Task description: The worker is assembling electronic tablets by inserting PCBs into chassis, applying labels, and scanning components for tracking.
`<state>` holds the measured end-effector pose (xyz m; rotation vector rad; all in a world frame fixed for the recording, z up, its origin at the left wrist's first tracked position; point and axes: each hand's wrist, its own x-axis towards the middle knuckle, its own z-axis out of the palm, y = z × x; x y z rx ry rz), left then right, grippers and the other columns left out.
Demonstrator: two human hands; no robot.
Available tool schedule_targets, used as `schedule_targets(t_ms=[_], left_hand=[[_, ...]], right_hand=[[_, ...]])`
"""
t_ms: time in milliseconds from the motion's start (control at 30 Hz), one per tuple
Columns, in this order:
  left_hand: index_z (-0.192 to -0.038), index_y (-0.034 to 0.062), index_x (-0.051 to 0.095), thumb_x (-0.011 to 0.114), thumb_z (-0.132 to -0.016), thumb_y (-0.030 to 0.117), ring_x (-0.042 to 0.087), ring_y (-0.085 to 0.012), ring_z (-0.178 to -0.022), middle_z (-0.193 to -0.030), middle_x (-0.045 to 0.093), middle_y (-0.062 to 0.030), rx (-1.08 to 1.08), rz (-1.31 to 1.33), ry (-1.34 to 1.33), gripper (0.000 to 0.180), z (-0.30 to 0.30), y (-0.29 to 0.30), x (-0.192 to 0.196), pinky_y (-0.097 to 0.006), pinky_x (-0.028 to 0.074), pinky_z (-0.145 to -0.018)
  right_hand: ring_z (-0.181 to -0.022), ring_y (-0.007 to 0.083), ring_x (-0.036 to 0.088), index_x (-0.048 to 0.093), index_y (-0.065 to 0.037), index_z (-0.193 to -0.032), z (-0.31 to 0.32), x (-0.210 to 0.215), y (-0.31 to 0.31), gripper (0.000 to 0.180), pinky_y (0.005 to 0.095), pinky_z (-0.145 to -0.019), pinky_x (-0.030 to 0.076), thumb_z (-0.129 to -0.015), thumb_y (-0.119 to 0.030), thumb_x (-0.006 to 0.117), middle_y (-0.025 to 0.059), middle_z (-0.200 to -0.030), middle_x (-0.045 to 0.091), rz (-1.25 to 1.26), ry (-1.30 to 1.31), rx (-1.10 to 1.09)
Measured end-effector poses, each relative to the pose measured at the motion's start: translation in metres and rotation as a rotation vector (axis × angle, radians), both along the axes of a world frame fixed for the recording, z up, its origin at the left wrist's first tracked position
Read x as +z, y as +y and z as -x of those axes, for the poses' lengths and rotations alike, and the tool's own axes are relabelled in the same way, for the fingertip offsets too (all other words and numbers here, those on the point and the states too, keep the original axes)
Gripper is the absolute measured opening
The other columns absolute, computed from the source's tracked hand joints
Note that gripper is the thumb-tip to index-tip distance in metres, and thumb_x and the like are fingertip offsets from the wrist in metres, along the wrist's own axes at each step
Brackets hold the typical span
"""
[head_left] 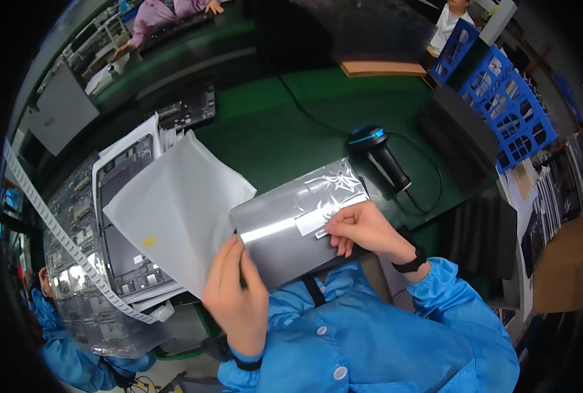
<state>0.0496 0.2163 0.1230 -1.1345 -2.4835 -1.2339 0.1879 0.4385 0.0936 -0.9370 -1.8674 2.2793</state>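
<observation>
A flat grey panel (272,252), partly covered by wrinkled clear film (337,182), lies tilted in front of me at the table's near edge. My left hand (236,295) holds its left edge, thumb over the top and fingers along the side. Over the panel's right part, my right hand (363,229) pinches a small white strip (321,233) between thumb and forefinger. Close by the strip, a white label (306,224) rests on the panel. Beside the left hand lies a white padded sleeve (183,203) with a yellow mark.
A black barcode scanner (386,160) with a cable lies beyond the panel on the green table (258,124). Stacked trays of parts (82,262) stand left, a blue crate (507,105) and dark foam blocks (458,134) right. A person in pink (160,19) sits across.
</observation>
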Motion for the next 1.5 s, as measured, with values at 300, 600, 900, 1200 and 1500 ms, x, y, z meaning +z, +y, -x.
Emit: schedule_targets(t_ms=[300,600,900,1200,1500], left_hand=[[-0.134,0.0117,0.062,0.062,-0.079,-0.007,0.031,-0.0368,-0.149,-0.156,0.044,-0.0105,0.144,0.636,0.378,0.058,0.033,-0.039,0.028,-0.061,0.024,-0.117],[-0.125,-0.0011,0.052,0.048,-0.094,-0.007,0.058,-0.0527,-0.118,-0.128,0.055,-0.0392,0.175,-0.494,0.449,0.032,0.023,-0.116,-0.032,-0.056,0.058,-0.092],[-0.126,-0.005,0.063,0.057,-0.071,-0.013,0.054,-0.0462,-0.114,-0.125,0.055,-0.026,0.505,0.426,0.175,0.055,0.012,-0.254,-0.197,-0.053,0.045,-0.095],[-0.132,0.0034,0.059,0.059,-0.095,0.041,0.055,-0.0416,-0.124,-0.13,0.064,-0.0209,0.705,0.606,-0.745,0.052,0.099,-0.327,-0.303,-0.046,0.043,-0.104],[-0.074,-0.0073,0.07,0.063,-0.093,0.034,0.069,-0.03,-0.06,-0.07,0.071,-0.0199,0.05,-0.401,-0.381,0.046,0.07,-0.356,0.028,-0.038,0.055,-0.058]], right_hand=[[-0.052,0.0137,0.065,0.067,0.009,-0.087,0.014,0.001,-0.007,0.018,0.0244,-0.044,0.051,-0.094,-0.008,0.065,0.0101,-0.069,0.068,-0.156,-0.155,-0.014],[-0.056,0.0318,0.066,0.065,0.005,-0.067,0.016,0.024,0.018,0.031,0.0424,-0.054,0.05,-0.083,-0.021,0.071,0.0218,-0.061,0.063,-0.949,-0.356,0.129],[-0.06,0.0155,0.059,0.062,0.004,-0.093,0.0,0.0,0.131,0.025,0.0303,-0.056,0.046,-0.082,-0.014,0.075,0.0076,-0.07,0.061,-0.901,-0.219,-0.137],[-0.051,0.0092,0.054,0.057,-0.002,-0.113,-0.031,0.061,0.02,0.041,0.0243,-0.041,0.041,-0.076,0.001,0.074,0.0041,-0.078,0.062,-0.53,-0.247,0.015],[-0.049,0.0117,0.054,0.045,-0.005,-0.125,-0.043,0.03,0.012,0.06,0.0268,-0.041,0.041,-0.073,0.009,0.069,0.0065,-0.079,0.062,-0.411,-0.36,-0.017]])
